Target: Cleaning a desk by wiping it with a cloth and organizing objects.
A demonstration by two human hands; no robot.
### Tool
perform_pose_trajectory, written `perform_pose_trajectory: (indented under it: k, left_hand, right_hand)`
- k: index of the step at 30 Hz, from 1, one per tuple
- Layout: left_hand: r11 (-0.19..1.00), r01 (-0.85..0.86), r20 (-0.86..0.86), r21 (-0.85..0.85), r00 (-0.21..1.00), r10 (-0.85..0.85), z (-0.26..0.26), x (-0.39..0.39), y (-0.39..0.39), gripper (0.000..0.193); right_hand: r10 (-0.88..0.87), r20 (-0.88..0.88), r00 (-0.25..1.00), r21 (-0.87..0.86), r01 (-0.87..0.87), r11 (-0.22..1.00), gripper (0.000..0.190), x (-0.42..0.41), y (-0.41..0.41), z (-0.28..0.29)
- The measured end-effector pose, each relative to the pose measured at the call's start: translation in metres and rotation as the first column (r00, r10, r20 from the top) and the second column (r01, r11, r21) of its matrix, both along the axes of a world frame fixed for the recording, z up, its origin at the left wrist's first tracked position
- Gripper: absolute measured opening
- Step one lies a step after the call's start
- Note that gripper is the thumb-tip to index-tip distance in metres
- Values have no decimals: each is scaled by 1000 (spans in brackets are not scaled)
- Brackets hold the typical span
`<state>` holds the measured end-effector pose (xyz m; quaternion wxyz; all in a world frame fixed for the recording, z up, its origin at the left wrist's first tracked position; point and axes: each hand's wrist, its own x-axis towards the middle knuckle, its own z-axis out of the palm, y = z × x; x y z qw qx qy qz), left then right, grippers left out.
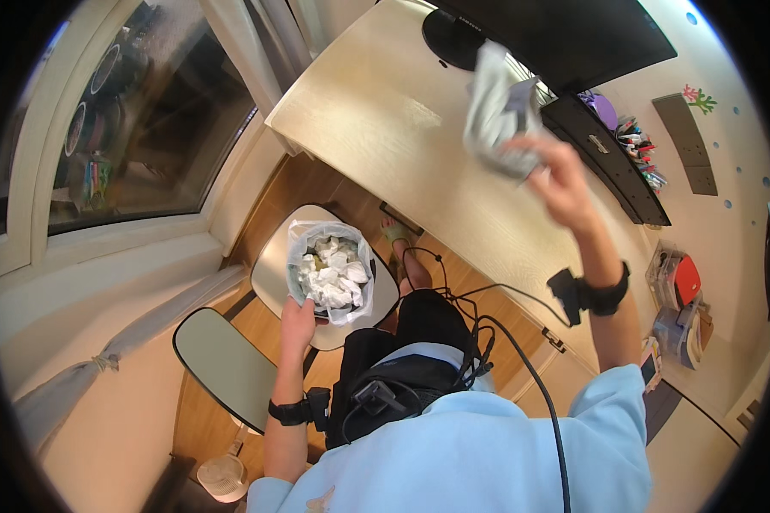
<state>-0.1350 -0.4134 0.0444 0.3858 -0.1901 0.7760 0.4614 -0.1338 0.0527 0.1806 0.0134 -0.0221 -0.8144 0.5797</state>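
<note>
My left hand (299,327) grips the near rim of a waste bin (294,274) lined with a translucent plastic bag. Crumpled white tissues (337,279) fill the bin, which rests on the seat of a chair (273,263). Held up over the desk (385,109), my right hand (558,176) has a pale grey and white sheet or cloth (497,118) between its fingers. Motion blurs the sheet, so its exact material cannot be told.
A Samsung monitor (577,38) on a round black base (452,42) stands at the desk's back. Pens (638,147) and a clear box with a red item (685,281) line the wall side. Black cables (513,333) cross my lap. A small white fan (223,478) stands low at left.
</note>
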Motion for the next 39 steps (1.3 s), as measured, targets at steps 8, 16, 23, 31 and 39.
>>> perform_pose_trajectory:
  k: [8, 16, 23, 31, 39]
  left_hand:
    - [999, 32, 37, 7, 999, -32, -7, -5, -2, 35]
    - [997, 83, 14, 9, 996, -83, 0, -5, 9, 33]
    - [999, 40, -14, 31, 999, -39, -10, -1, -2, 33]
    - [1000, 24, -37, -14, 999, -25, -6, 0, 0, 28]
    - [998, 61, 38, -27, 997, -60, 4, -6, 9, 31]
  right_hand:
    - [-67, 426, 902, 550, -200, 811, 45, 59, -54, -87]
    - [-410, -123, 904, 758, 352, 549, 50, -14, -101, -139]
    - [-353, -129, 927, 728, 330, 601, 20, -11, -107, -132]
    - [-138, -67, 988, 581, 151, 799, 8, 8, -147, -87]
    - [96, 130, 987, 457, -146, 878, 13, 9, -137, -61]
